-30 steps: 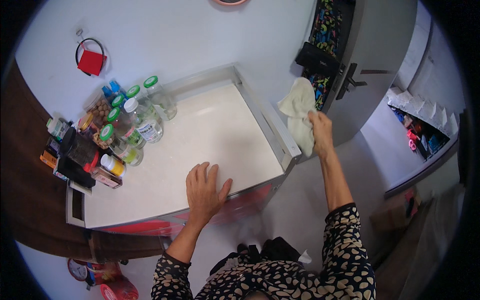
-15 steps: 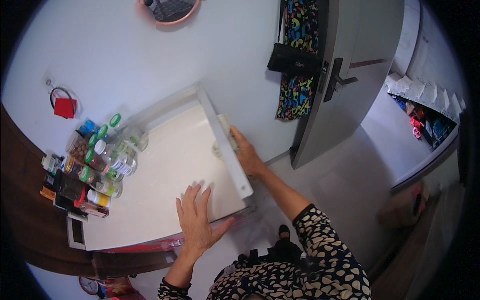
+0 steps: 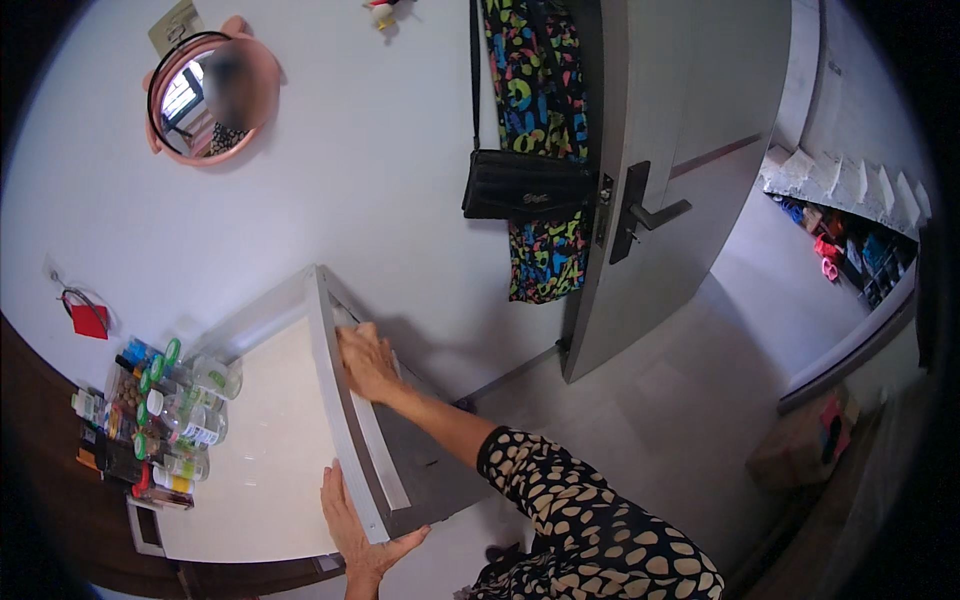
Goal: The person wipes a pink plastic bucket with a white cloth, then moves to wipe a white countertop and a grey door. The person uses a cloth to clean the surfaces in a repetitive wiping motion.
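Note:
My left hand (image 3: 350, 525) is at the near corner of a raised side panel (image 3: 345, 440) on a white-topped cabinet (image 3: 270, 430). Its fingers stretch along the panel's inner face, and the thumb sticks out past the front end. On the panel's outer side, my right hand (image 3: 368, 362) is closed and pressed against the upper part. A pale cloth is bunched in that hand and almost wholly hidden by the fingers. Glass jars with green lids (image 3: 165, 375) and a white-capped clear bottle (image 3: 185, 415) stand at the cabinet top's left end.
On the wall hang a pink-framed round mirror (image 3: 205, 105), a black bag (image 3: 525, 185) and patterned cloth (image 3: 545, 260). A grey door (image 3: 690, 190) stands ajar at the right. A cardboard box (image 3: 795, 445) sits on the floor at the far right.
The view has swung, bringing the whole mirror into sight. My left hand has come from above the cabinet top to the panel's near corner. My right hand remains at the panel's outer side.

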Action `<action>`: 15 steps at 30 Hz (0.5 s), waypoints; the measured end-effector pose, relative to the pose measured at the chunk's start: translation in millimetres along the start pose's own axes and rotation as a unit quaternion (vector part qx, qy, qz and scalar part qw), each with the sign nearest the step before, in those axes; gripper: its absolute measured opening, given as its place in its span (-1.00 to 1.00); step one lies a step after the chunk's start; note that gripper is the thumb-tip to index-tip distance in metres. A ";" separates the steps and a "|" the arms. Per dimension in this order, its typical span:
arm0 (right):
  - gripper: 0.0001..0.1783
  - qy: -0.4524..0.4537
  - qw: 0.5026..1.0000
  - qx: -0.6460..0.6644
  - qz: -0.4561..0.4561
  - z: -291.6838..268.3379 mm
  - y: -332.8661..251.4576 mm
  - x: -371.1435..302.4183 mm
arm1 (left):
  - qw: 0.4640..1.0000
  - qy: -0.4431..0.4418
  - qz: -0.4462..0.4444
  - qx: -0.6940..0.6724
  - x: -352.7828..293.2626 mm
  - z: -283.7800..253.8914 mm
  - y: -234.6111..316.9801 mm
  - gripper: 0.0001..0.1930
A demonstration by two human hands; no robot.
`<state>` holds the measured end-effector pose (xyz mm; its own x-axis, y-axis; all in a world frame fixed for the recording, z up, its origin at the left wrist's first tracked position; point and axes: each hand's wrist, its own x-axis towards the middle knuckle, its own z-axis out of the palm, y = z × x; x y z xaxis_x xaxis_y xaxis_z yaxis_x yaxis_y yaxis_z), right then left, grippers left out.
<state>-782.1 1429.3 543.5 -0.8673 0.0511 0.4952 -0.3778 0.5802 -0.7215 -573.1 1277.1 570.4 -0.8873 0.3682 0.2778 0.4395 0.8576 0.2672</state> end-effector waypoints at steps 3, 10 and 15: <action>-0.74 -0.033 0.997 0.035 -0.061 -11.3 0.5 -18.7 | 0.999 0.030 0.006 -0.020 5.2 -1.4 6.2 0.32; -0.77 -0.117 0.976 0.118 -0.143 -29.6 -10.6 -88.2 | 0.997 0.061 0.047 0.002 5.7 -3.7 9.8 0.26; -0.73 -0.153 0.961 0.136 -0.186 -49.1 -23.4 -114.4 | 0.993 0.075 0.087 0.021 -1.7 2.0 1.2 0.17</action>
<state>-658.1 1449.8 527.4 -0.6946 -0.3849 0.6078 -0.7150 0.2761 -0.6422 -571.4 1278.2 568.5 -0.7661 0.4581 0.4509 0.5757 0.8009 0.1645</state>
